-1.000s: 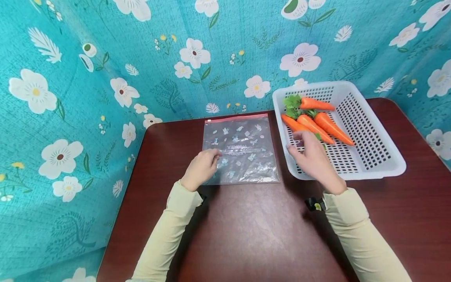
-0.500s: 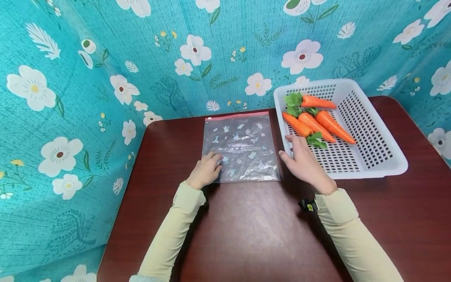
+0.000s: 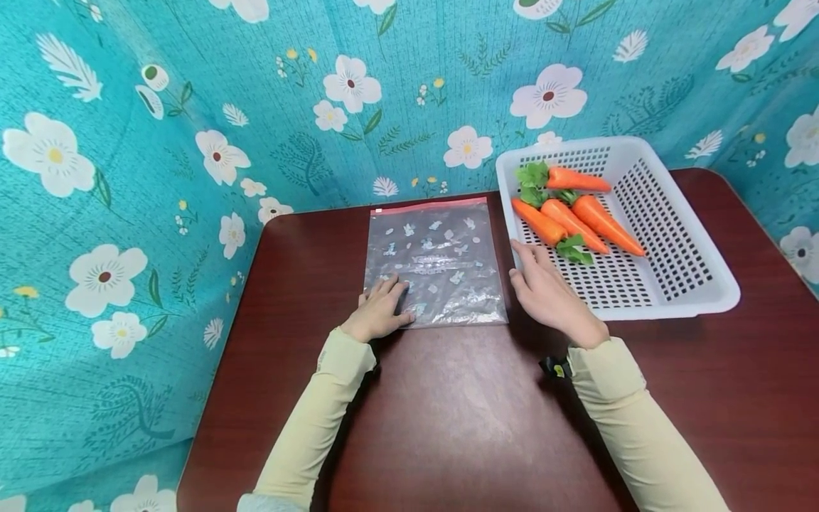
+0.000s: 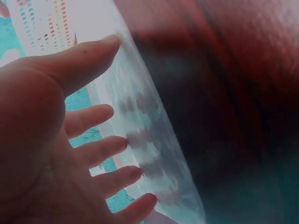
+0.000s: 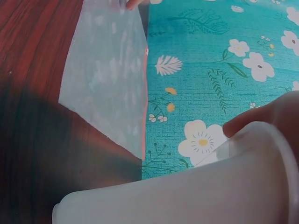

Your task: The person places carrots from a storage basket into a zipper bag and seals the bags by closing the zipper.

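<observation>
Teal fabric curtain (image 3: 83, 213) printed with white flowers, green leaves and pale feathers: hung along the left side and across the back. Dark reddish-brown wooden table (image 3: 435, 412) with rounded far corners: set in front of it. Pale yellow-green left sleeve (image 3: 310, 416): extended over the table from the near edge.

Left hand (image 3: 380, 309): laid on the near left corner of the bag, fingers straight and spread, nothing grasped; in the left wrist view the bag's near edge is touched by the thumb.

Clear rectangular plastic bag (image 3: 448, 263), printed with small white and blue figures: laid flat on the table at the middle, a little left of the basket. Its far edge is finished with a reddish-pink strip (image 3: 435, 205), fitted at the left end with a small white slider (image 3: 378, 211).

Right hand (image 3: 553, 295): placed at the near part of the basket's left rim; some fingers are hidden by the hand and the basket wall, and whether the rim is gripped cannot be told. Black wrist device (image 3: 555, 368): worn beside the matching right sleeve (image 3: 640, 419).

White perforated plastic basket (image 3: 719, 284): stood at the table's far right. Four orange carrots with green leafy tops (image 3: 604, 220): grouped inside, toward its left and far side.
</observation>
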